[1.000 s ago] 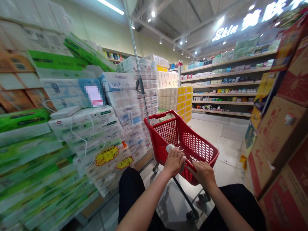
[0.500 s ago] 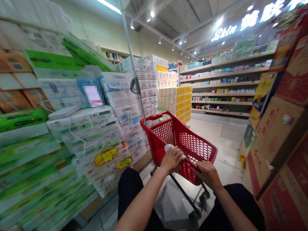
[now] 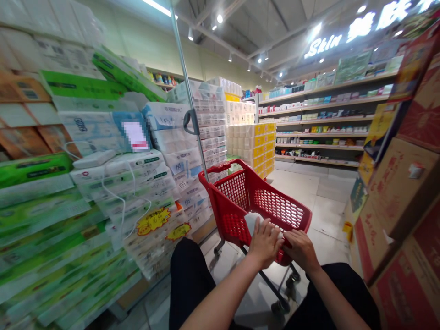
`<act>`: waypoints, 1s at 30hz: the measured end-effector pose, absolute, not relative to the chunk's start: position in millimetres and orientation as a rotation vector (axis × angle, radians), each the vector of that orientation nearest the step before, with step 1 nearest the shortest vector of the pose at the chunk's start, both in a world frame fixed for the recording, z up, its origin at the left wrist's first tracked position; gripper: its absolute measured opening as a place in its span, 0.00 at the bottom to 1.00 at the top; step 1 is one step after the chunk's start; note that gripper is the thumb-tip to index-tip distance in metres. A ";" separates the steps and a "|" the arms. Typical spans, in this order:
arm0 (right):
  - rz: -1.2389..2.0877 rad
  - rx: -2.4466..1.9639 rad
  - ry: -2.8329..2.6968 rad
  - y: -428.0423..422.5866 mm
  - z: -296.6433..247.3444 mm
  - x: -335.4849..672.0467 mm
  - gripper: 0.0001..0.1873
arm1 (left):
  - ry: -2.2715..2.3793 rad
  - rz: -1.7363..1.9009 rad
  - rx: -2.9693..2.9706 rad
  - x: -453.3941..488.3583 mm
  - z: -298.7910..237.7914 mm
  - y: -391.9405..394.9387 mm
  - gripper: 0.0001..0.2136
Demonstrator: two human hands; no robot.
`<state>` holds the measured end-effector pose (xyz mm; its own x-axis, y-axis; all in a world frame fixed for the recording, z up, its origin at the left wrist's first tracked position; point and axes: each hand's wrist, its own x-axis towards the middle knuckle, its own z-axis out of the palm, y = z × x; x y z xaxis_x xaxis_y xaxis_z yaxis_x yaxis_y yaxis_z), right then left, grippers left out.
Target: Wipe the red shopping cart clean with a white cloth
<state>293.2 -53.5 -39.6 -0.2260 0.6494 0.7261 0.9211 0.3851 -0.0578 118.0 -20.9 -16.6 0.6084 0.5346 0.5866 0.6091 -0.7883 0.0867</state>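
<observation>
A red plastic shopping cart (image 3: 220,199) stands in front of me, between my knees, with a lattice basket and grey wheeled legs. On its near rim lies a white cloth (image 3: 253,222), partly covered by my left hand (image 3: 265,243), which is closed over it and presses it against the rim. Just to the right, my right hand (image 3: 299,250) grips the same rim near the corner, its fingers curled over the edge. The two hands almost touch. At the cart's left far corner rises a metal pole (image 3: 184,59) with a dark grey loop handle (image 3: 191,122).
Tall stacks of packaged tissue (image 3: 175,151) line the left side, with a white cable (image 3: 123,206) hanging down them. Cardboard boxes (image 3: 395,178) are piled close on the right. Beyond the cart are pale floor tiles (image 3: 299,178) and shelves of small goods (image 3: 309,119).
My left hand has slid right along the cart's rim with the white cloth, coming close to my right hand. My right hand stays on the rim, nearly unmoved.
</observation>
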 end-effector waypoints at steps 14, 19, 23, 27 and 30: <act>-0.540 -1.370 -1.986 -55.0 -35.4 297.8 0.14 | -0.986 -0.844 -2.672 45.0 5.5 53.5 0.14; -0.578 -1.395 -1.938 -52.3 -38.5 289.3 0.15 | -1.141 -0.939 -2.584 50.5 1.2 53.0 0.12; -0.585 -1.410 -1.905 -50.2 -42.7 280.1 0.14 | -1.120 -0.992 -2.613 87.7 -12.4 12.0 0.13; -0.540 -1.360 -1.904 -51.9 -45.1 274.8 0.09 | -0.973 -0.960 -2.723 111.8 -20.8 -24.5 0.15; -0.540 -1.350 -1.903 -54.5 -44.6 272.9 0.08 | -0.842 -0.883 -2.774 106.2 -18.3 -25.5 0.16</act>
